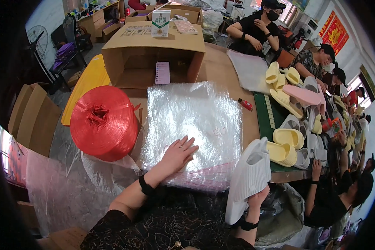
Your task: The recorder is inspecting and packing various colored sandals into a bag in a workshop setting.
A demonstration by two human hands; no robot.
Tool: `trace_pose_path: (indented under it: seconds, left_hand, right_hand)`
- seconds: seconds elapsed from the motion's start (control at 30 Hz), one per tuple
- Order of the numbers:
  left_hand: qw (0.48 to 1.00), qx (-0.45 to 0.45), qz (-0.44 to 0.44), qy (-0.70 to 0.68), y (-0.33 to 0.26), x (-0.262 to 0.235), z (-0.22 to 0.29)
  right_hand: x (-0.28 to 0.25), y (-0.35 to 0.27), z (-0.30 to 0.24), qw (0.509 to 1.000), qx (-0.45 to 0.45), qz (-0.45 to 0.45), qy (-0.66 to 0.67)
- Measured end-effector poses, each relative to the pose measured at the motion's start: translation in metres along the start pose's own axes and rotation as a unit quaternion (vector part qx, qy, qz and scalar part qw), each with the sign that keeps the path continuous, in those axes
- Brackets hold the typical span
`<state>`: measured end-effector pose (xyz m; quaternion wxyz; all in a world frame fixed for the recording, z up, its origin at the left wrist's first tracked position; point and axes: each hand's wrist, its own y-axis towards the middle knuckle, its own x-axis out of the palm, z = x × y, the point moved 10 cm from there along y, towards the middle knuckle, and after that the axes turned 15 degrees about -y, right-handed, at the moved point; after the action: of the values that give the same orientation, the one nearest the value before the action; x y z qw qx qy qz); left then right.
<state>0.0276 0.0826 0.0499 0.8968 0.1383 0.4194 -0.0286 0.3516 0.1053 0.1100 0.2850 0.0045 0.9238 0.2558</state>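
My left hand (178,155) lies flat with fingers stretched on a stack of clear plastic bags (191,108) in front of me. Its fingers hold nothing. My right hand (258,197) is closed on white slippers (251,173) with ribbed straps, held upright at the table's near edge. They look like a pair pressed together. Past the slippers' right side, a row of yellow slippers (282,153), pink slippers (303,95) and grey slippers (293,122) spreads along a green belt (264,109).
A big red roll of plastic twine (104,129) stands left of the bags. Behind them is an open cardboard box (153,50) with a phone (163,73) leaning at its opening and a carton (160,23) on top. A small red bottle (245,104) lies nearby. Several people work along the right.
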Motion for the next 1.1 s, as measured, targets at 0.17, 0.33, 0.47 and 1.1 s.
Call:
trace_pose_path:
  seconds: [0.17, 0.33, 0.47, 1.1]
  left_hand:
    - [0.999, 0.024, -0.013, 0.035, 0.005, -0.006, 0.034]
    - [0.997, 0.062, -0.043, 0.013, -0.011, 0.024, 0.031]
    - [1.000, 0.017, -0.009, -0.012, -0.006, 0.023, 0.024]
    - [0.889, -0.185, 0.203, -0.367, 0.013, -0.006, -0.034]
  right_hand:
    - [0.015, 0.003, -0.012, 0.997, -0.015, -0.034, -0.061]
    - [0.010, -0.006, 0.005, 0.999, 0.033, -0.008, -0.036]
    - [-0.006, -0.014, 0.018, 0.998, 0.058, 0.029, -0.025]
    - [0.014, -0.007, -0.036, 0.982, -0.059, -0.129, -0.125]
